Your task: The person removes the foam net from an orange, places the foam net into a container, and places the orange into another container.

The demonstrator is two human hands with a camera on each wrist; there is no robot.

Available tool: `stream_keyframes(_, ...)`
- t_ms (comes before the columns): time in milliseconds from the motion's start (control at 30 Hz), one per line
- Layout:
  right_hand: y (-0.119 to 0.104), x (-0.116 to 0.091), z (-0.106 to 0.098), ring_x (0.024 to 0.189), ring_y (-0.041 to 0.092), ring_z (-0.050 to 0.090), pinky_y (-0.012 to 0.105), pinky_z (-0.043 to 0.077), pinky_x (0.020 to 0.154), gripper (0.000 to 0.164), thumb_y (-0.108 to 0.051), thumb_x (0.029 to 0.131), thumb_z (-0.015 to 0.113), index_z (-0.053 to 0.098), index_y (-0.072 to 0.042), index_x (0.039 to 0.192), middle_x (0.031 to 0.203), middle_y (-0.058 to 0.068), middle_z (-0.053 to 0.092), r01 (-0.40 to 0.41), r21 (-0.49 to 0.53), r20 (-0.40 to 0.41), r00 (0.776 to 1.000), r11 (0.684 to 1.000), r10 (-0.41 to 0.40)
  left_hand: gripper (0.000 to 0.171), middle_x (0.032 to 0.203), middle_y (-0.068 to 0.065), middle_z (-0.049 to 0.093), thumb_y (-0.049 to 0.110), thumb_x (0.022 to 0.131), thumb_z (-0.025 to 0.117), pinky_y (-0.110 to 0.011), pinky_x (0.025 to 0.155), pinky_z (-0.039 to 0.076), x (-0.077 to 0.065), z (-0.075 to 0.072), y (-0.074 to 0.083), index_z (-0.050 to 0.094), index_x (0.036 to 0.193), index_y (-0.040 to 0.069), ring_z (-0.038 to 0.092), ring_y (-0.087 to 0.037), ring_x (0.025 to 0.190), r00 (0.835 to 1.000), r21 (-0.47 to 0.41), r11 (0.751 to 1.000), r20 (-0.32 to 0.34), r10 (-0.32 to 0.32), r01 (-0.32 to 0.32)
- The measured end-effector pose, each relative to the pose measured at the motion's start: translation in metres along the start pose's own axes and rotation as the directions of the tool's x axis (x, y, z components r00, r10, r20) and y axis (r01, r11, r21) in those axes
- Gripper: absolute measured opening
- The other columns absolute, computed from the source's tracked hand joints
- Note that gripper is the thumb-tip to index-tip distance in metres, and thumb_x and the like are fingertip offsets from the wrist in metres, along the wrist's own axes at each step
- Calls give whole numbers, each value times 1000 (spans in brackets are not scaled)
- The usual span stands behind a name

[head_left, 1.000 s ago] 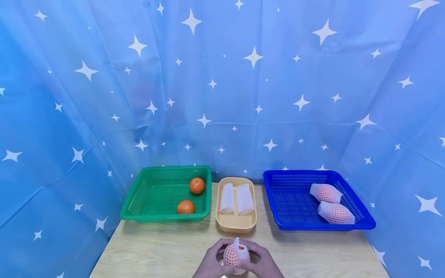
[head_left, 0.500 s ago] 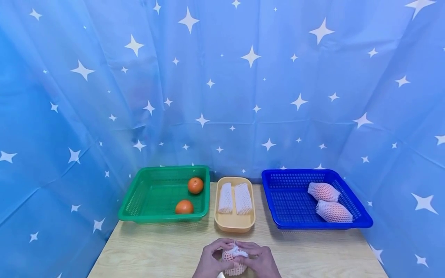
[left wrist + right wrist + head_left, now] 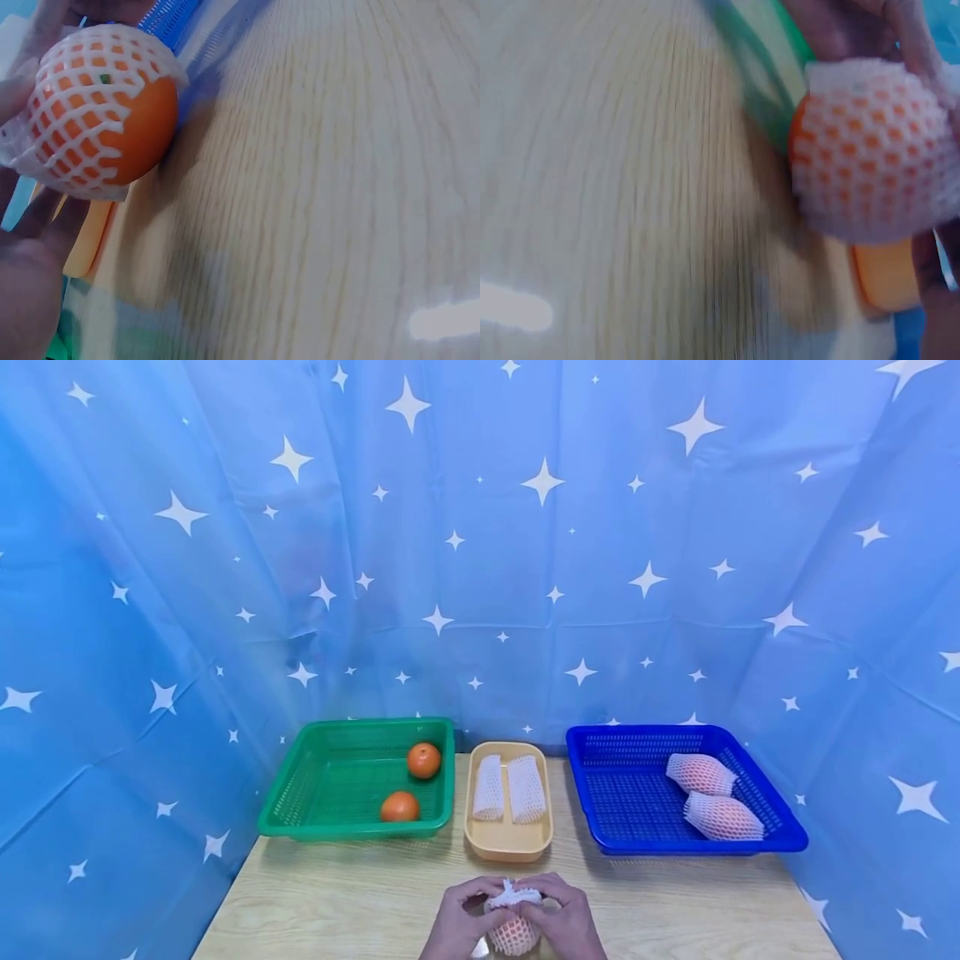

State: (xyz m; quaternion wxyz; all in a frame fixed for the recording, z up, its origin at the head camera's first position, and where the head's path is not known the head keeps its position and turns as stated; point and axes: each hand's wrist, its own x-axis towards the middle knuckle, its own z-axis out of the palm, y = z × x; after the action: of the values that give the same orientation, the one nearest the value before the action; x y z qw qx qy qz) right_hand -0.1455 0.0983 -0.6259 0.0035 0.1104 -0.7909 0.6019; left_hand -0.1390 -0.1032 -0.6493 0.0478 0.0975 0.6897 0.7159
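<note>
Across the lower frame are three netted fruits, two bare oranges, two loose foam nets, two baskets and one tray.

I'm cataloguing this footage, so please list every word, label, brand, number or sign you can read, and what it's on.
There are none. No lettering or numbers show on the netted orange, green basket, blue basket or yellow tray; the curtain carries only white stars.

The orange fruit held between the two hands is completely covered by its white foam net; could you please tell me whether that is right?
Not quite: the orange fruit held between the left hand and right hand is only partly covered by its white foam net; the left wrist view shows a bare patch.
</note>
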Motion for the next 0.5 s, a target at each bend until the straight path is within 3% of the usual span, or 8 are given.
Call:
stream_keyframes(100, 5, 0, -10, 108, 2, 60, 23, 51, 91, 41, -25, 85, 84, 71, -24, 124, 122, -5, 71, 29, -39, 141, 990, 999, -23, 38, 137, -12, 66, 20, 92, 77, -21, 102, 52, 1, -3, -2, 70, 127, 7, 63, -16, 125, 998, -3, 1000, 54, 24, -23)
stream_keyframes(233, 12, 3, -20, 112, 1, 53, 22, 47, 91, 57, -29, 87, 82, 60, -26, 139, 132, -4, 62, 40, -107, 273, 962, 993, -9, 48, 134, -15, 63, 27, 96, 73, -20, 103, 51, 1, -8, -5, 60, 137, 6, 61, -19, 125, 999, 22, 999, 8, -45, 45)
stream_keyframes(333, 16, 6, -21, 112, 4, 51, 22, 46, 91, 60, -33, 84, 84, 60, -29, 139, 129, -4, 60, 27, -135, 291, 956, 991, 13, 54, 133, -13, 63, 28, 92, 78, -20, 102, 52, -2, -12, -8, 58, 137, 5, 61, -22, 125, 994, 34, 993, 1, -110, 110)
stream_keyframes(500, 21, 9, -16, 108, 7, 52, 21, 48, 85, 44, -34, 83, 85, 68, -29, 123, 123, -2, 55, -37, -120, 232, 971, 992, 64, 83, 147, -4, 56, 22, 76, 92, -18, 105, 49, -9, -11, -13, 50, 147, 20, 57, -20, 133, 981, 165, 977, 118, -156, 135)
